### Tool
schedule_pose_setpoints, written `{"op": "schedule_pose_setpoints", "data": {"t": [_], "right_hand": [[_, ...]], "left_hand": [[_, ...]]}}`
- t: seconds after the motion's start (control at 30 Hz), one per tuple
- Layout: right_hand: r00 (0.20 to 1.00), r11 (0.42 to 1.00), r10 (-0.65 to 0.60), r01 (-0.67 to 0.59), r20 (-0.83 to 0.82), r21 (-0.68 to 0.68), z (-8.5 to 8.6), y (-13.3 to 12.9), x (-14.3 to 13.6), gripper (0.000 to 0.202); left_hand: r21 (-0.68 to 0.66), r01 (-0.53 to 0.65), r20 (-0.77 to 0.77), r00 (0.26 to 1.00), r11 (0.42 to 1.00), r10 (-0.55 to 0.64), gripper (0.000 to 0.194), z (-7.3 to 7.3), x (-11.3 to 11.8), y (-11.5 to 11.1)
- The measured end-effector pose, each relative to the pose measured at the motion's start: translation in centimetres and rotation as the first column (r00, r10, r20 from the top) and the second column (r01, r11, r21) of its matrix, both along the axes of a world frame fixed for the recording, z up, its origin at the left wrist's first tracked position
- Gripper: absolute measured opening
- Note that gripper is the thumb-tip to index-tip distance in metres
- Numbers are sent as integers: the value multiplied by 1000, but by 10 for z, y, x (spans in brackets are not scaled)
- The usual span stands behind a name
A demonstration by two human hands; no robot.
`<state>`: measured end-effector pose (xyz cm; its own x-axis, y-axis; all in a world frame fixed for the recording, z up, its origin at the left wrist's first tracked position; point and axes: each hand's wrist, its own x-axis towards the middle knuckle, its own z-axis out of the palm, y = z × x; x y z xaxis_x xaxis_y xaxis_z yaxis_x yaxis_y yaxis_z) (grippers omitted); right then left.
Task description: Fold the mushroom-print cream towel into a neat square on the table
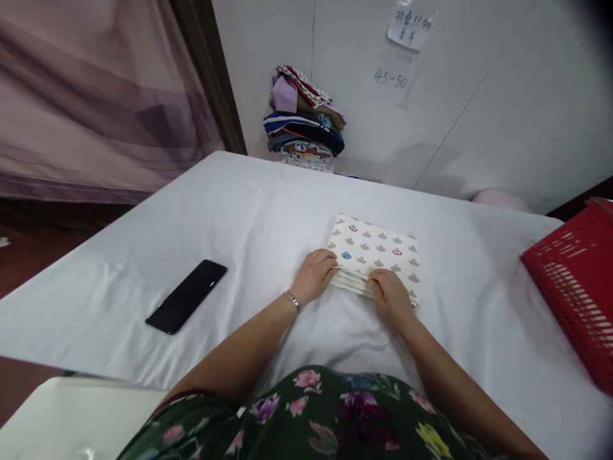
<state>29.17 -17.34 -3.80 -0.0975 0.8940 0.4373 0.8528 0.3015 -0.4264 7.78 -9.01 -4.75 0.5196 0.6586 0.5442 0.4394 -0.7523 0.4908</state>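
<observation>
A folded white cloth (371, 246) with a grey, red and blue print lies flat on the white-covered table in front of me. Its layered front edge faces my body. My left hand (313, 275) grips the left front corner, fingers closed over the fabric. Farther right along the same edge, my right hand (390, 295) pinches the layers between thumb and fingers. Parts of the front edge are hidden under both hands.
A black phone (186, 296) lies on the table (249, 211) to the left. At the right edge stands a red plastic basket (575, 275). Behind the table is a stack of folded clothes (306, 121) against the wall, and a pink curtain (96, 96) hangs at left.
</observation>
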Motion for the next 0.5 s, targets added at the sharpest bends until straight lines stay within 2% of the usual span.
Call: {"op": "schedule_pose_setpoints", "data": {"t": [0.2,0.37,0.5], "right_hand": [[997,999,5,-7,77,32,-4,1,1,18],[991,992,66,-78,114,101,-8,0,4,25],[980,990,114,-127,161,68,-7,-2,6,29]], "left_hand": [[79,-12,-18,1000,997,14,15,-5,1,1],[131,-14,-4,1000,991,15,27,-7,2,-1],[141,-12,-38,999,990,18,29,-7,3,-3]]}}
